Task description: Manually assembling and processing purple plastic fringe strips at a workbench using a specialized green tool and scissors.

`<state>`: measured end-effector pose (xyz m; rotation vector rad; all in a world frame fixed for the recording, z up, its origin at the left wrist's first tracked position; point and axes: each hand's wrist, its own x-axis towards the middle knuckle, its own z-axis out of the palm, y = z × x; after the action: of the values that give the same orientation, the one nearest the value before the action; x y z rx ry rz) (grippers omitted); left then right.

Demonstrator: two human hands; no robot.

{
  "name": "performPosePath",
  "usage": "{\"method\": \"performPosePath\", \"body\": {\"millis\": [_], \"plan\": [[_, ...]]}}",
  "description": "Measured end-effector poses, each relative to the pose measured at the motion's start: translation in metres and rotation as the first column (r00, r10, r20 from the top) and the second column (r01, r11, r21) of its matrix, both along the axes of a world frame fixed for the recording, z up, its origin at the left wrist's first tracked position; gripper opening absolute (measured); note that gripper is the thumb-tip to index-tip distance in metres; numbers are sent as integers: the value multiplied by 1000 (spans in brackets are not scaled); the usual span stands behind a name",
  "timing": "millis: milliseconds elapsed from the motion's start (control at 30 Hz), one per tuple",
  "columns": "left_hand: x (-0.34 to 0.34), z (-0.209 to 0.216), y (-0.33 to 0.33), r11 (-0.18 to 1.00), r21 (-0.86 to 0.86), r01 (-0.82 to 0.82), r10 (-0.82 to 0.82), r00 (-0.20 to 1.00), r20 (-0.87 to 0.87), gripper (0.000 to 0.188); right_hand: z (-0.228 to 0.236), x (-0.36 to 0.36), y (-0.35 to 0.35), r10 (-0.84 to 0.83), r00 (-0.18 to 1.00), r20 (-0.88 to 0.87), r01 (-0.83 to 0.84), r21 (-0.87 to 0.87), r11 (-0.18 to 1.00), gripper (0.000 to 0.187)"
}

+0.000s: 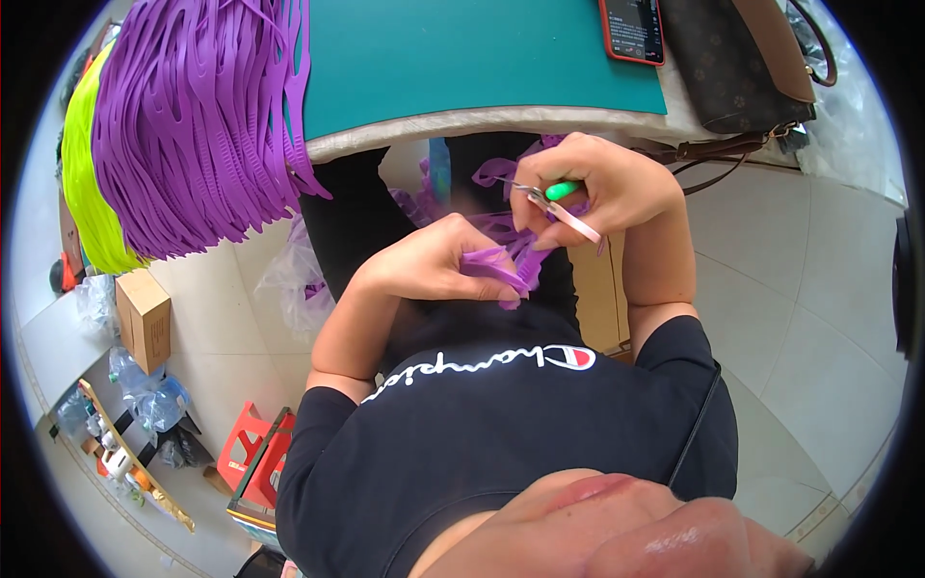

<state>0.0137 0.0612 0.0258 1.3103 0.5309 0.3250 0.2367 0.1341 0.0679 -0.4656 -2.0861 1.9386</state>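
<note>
Above my lap, my left hand (429, 262) is closed with a thin purple rubbery strap (493, 262) pinched between thumb and fingers. Close by on its right, my right hand (617, 183) grips a small hand tool (583, 225) with metal jaws, a bright green handle and a pale pink one. The thumb and fingertips of that hand also meet the purple strap. More purple pieces (496, 171) lie beyond the hands, over my dark trousers. Whether the jaws touch the strap I cannot tell.
A thick bunch of purple straps (198, 125) hangs over the table's left edge, with yellow-green ones (85, 173) beside it. On the table are a green mat (462, 58), a phone (632, 29) and a brown handbag (742, 72). A cardboard box (145, 318) and red stool (252, 453) stand left.
</note>
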Motion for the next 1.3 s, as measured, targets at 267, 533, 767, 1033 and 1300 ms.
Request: {"method": "performPosePath", "body": {"millis": [267, 533, 767, 1033, 1300], "plan": [[9, 6, 0, 908, -199, -369, 386, 921, 52, 14, -8, -2, -32, -712, 698, -76, 716, 110, 690, 25], [29, -18, -1, 413, -554, -723, 859, 511, -26, 25, -39, 13, -103, -598, 778, 194, 613, -447, 651, 55], [37, -14, -10, 394, -402, -826, 904, 427, 9, 23, -44, 4, -112, -528, 809, 256, 573, -544, 614, 25], [32, -13, -16, 424, -448, -788, 887, 461, 28, 21, -59, -2, -112, -553, 810, 196, 577, -437, 690, 55], [31, -8, -19, 385, -478, -789, 896, 444, -11, 19, -58, -1, -104, -552, 826, 113, 523, -516, 678, 39]]}}
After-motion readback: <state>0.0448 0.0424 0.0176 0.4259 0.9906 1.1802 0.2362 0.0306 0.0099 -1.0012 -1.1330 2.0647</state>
